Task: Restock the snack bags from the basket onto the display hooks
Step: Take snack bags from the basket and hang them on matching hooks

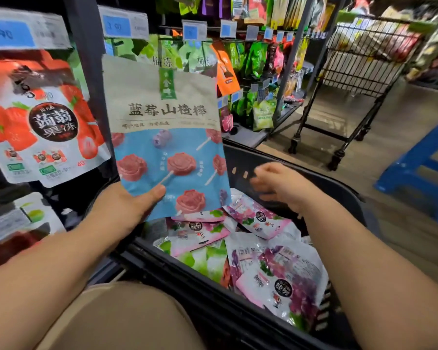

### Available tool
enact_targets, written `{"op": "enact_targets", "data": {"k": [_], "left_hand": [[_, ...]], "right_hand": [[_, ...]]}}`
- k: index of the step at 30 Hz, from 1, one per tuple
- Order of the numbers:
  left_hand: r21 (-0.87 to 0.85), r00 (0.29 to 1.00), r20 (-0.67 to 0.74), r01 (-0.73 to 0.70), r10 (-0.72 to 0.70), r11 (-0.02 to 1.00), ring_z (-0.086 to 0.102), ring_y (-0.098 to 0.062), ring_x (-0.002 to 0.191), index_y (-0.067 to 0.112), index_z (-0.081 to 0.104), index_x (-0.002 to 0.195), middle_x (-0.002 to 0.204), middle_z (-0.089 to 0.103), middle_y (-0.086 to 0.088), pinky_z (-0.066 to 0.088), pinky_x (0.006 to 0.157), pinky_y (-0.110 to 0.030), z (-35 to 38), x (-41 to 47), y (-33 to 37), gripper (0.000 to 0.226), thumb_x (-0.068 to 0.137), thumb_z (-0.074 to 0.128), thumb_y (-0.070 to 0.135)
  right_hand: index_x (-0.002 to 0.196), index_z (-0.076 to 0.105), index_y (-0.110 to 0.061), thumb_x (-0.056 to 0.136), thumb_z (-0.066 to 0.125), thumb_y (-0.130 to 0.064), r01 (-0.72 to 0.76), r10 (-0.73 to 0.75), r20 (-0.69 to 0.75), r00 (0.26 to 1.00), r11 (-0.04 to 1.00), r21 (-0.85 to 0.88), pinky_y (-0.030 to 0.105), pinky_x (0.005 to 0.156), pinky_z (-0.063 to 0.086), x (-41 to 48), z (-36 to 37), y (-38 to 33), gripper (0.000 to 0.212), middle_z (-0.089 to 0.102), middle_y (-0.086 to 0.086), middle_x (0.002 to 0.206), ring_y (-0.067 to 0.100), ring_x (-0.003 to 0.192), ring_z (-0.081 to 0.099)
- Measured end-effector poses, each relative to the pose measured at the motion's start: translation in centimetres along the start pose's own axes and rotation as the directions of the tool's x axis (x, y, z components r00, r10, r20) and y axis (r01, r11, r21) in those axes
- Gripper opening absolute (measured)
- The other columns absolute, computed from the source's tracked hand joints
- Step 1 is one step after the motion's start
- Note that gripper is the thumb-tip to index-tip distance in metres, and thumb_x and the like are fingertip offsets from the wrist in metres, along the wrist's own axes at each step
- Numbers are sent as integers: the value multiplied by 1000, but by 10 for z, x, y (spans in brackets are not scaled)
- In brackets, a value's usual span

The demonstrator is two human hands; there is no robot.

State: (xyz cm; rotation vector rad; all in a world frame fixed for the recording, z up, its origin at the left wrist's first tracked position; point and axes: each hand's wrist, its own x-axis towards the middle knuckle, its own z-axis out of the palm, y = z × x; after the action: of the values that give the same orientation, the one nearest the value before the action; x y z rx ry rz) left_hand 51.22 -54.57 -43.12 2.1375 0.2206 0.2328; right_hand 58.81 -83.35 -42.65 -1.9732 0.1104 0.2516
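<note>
One flat matte bag (167, 137) stands above glossy, crinkled pouches (276, 261).

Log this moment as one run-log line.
left hand: holds blue lollipop bag upright by its bottom | right hand: empty, above basket | contents: pink snack bags | status: bag not yet hung

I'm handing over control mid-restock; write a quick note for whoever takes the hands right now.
Left hand grips the blue-and-beige bag by its bottom edge, raised before the display, not yet hung.
Right hand hovers over the basket, blurred, apparently empty.
Many pink and purple bags lie in the basket.
Left to do: hang the held bag, then the rest.
</note>
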Motion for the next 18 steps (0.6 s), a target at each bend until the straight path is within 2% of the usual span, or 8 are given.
{"op": "enact_targets", "data": {"k": [1,3,5,7,10,14,18], "left_hand": [[-17,1000,-26,9,-9,1000,47,-20,58,20,53,56,56,53,4,33,53,-26,0,0,0,38,88,69,33],[-66,998,-57,4,-8,998,49,-20,66,19,57,63,63,57,0,32,57,-32,-1,-3,0,31,89,69,31],[-98,997,-75,1,-9,995,54,-18,79,18,66,80,79,63,-2,32,66,-29,-2,-6,1,14,90,69,28],[-84,996,-91,-4,-4,996,56,-19,84,16,69,89,85,64,-3,31,69,-27,-3,-9,2,13,90,69,29],[-106,993,-117,20,-33,994,55,-19,85,15,69,91,88,64,-4,33,72,-27,-4,-10,1,15,90,69,30],[-143,988,-143,45,-66,989,54,-19,84,11,70,94,89,64,-7,35,76,-28,-4,-11,1,19,89,69,30],[-132,986,-153,51,-72,990,55,-20,87,13,69,94,91,64,-6,34,76,-29,-4,-11,3,17,90,69,29]], "right_hand": [[116,59,-8,99,58,-33,-45,42,-20,999,979,-198,35,84,54,5,-5,11,30,67,20,106,22,96,62],[116,64,-18,94,64,-36,-98,114,-3,994,838,-537,39,92,55,13,-12,28,29,67,5,114,21,104,63],[120,63,-25,91,68,-38,-80,188,69,980,685,-724,36,96,51,18,-16,38,32,64,-3,120,18,109,60],[121,62,-28,85,75,-37,-59,249,119,961,606,-794,32,91,50,19,-14,46,39,61,-6,119,16,106,58],[114,61,-32,73,85,-34,-78,328,138,935,566,-820,31,80,50,19,-9,58,47,58,-6,111,15,92,59],[115,57,-39,62,90,-41,-70,380,146,913,501,-862,40,87,53,19,-6,62,63,50,-7,118,21,98,55],[108,60,-37,61,91,-41,-51,381,166,910,499,-865,39,86,53,21,-6,65,56,52,-6,117,21,101,55]]}}
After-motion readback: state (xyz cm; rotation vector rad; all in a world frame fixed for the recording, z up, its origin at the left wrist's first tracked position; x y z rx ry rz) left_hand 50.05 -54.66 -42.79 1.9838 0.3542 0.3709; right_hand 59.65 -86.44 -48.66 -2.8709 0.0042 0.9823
